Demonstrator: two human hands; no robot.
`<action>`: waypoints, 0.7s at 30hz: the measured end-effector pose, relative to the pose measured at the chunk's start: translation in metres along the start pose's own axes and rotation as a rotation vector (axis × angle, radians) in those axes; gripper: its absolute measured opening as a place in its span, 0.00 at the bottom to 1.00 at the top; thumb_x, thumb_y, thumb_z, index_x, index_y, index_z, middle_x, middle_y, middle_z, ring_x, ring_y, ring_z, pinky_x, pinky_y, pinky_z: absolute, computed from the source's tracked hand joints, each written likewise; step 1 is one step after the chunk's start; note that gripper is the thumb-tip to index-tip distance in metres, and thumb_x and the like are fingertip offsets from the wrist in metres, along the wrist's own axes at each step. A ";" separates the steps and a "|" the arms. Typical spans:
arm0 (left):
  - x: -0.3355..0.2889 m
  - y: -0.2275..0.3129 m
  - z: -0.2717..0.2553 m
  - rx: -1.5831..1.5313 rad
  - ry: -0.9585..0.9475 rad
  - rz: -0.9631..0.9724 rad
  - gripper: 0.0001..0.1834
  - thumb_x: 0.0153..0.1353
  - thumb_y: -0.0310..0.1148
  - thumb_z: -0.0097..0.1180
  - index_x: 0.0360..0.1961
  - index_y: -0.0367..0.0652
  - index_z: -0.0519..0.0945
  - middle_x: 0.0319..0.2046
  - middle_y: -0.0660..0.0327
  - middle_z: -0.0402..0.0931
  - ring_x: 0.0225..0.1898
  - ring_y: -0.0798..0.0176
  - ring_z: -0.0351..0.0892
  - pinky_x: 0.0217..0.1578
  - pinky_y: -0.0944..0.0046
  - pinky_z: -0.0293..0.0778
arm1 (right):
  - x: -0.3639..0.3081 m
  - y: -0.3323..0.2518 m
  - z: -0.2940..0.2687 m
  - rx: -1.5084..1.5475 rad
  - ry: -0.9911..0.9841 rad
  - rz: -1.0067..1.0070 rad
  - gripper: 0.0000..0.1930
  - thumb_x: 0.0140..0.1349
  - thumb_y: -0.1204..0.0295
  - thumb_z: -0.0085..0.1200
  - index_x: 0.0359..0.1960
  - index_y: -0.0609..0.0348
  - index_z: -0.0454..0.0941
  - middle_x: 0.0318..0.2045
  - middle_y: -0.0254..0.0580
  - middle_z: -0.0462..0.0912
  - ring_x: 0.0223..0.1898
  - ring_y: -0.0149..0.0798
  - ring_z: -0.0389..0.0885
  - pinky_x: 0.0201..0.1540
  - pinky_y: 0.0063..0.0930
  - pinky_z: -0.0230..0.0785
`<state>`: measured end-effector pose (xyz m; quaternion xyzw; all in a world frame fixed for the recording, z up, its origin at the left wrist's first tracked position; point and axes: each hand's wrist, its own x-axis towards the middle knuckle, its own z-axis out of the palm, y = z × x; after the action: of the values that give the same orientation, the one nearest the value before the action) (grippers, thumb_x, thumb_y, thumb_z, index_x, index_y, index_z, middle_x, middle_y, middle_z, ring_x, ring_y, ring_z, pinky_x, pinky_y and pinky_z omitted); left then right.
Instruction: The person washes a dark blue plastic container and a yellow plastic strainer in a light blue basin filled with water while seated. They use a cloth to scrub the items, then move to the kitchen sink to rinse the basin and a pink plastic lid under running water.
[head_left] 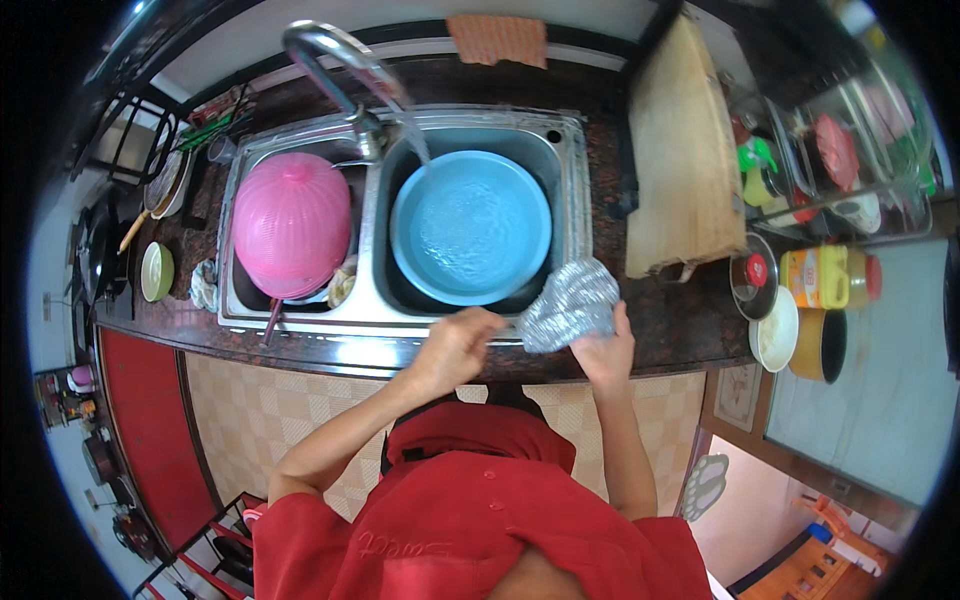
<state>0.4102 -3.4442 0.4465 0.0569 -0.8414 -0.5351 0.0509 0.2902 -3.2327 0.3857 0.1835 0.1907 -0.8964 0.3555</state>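
My right hand (606, 350) grips a crumpled, silvery grey cloth (570, 308) over the front right edge of the sink. My left hand (455, 348) is closed just left of the cloth, fingertips pointing toward it. Whether those fingers pinch anything is too small to make out. Behind both hands, a round light-blue basin (541, 232) sits in the right sink bowl with rippling water in it. From the chrome faucet (335, 45) a stream of water runs into the basin's far left side.
A pink ribbed dome-shaped plastic basket (292, 225) fills the left sink bowl (238, 300). On the right, a wooden cutting board (680, 160) stands near a glass lid (752, 278), a white bowl (774, 330) and a yellow jug (815, 278). A green bowl (157, 272) lies left.
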 end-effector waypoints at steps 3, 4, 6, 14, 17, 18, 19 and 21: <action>-0.025 -0.043 -0.047 -0.282 0.141 -0.351 0.09 0.54 0.16 0.44 0.35 0.33 0.75 0.30 0.59 0.77 0.29 0.68 0.77 0.30 0.70 0.73 | 0.069 0.048 0.011 -0.263 0.173 -0.139 0.19 0.65 0.60 0.44 0.52 0.57 0.68 0.50 0.37 0.72 0.51 0.35 0.69 0.54 0.33 0.61; -0.032 -0.052 -0.062 -0.381 0.189 -0.418 0.09 0.55 0.16 0.44 0.35 0.34 0.75 0.30 0.61 0.76 0.29 0.70 0.76 0.30 0.70 0.72 | 0.090 0.062 0.017 -0.453 0.095 -0.216 0.18 0.65 0.62 0.43 0.53 0.58 0.67 0.50 0.36 0.72 0.51 0.33 0.70 0.52 0.30 0.61; -0.044 -0.068 -0.091 -0.328 0.226 -0.445 0.10 0.55 0.16 0.42 0.36 0.35 0.74 0.32 0.62 0.76 0.30 0.71 0.76 0.29 0.71 0.72 | 0.142 0.084 0.006 -1.234 0.066 -0.268 0.19 0.64 0.63 0.44 0.55 0.56 0.66 0.53 0.41 0.70 0.54 0.37 0.68 0.56 0.38 0.57; -0.100 -0.130 -0.171 -0.298 0.443 -0.506 0.12 0.53 0.16 0.42 0.37 0.38 0.75 0.31 0.63 0.75 0.29 0.71 0.77 0.25 0.74 0.71 | 0.204 0.178 -0.022 -2.565 -0.088 0.382 0.30 0.62 0.52 0.39 0.65 0.41 0.49 0.67 0.45 0.37 0.68 0.53 0.33 0.63 0.62 0.33; -0.112 -0.161 -0.206 -0.430 0.646 -0.511 0.12 0.53 0.16 0.43 0.36 0.40 0.75 0.28 0.65 0.74 0.29 0.72 0.76 0.22 0.74 0.70 | 0.218 0.176 -0.038 -2.548 -0.325 0.519 0.30 0.62 0.54 0.38 0.66 0.41 0.48 0.68 0.41 0.37 0.68 0.51 0.32 0.63 0.61 0.33; -0.113 -0.168 -0.218 -0.436 0.734 -0.519 0.11 0.53 0.16 0.45 0.35 0.41 0.75 0.27 0.67 0.74 0.27 0.73 0.74 0.21 0.74 0.70 | 0.219 0.171 -0.043 -2.612 -0.235 0.513 0.30 0.62 0.55 0.38 0.66 0.41 0.48 0.68 0.40 0.37 0.68 0.51 0.33 0.64 0.58 0.33; -0.113 -0.173 -0.230 -0.431 0.790 -0.526 0.11 0.53 0.17 0.45 0.36 0.41 0.75 0.29 0.67 0.73 0.26 0.73 0.73 0.21 0.75 0.70 | 0.218 0.167 -0.039 -2.678 -0.147 0.505 0.30 0.62 0.56 0.39 0.66 0.41 0.48 0.68 0.40 0.36 0.68 0.51 0.33 0.65 0.56 0.33; -0.116 -0.194 -0.254 -0.441 0.911 -0.523 0.11 0.54 0.19 0.46 0.38 0.41 0.74 0.31 0.67 0.72 0.26 0.74 0.71 0.21 0.75 0.70 | 0.212 0.172 -0.032 -2.696 -0.029 0.508 0.29 0.62 0.57 0.41 0.65 0.41 0.52 0.68 0.38 0.37 0.68 0.51 0.34 0.67 0.49 0.34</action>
<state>0.5703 -3.7357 0.3750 0.4764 -0.5607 -0.6143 0.2852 0.2740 -3.4541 0.2236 -0.2806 0.8643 0.0691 0.4117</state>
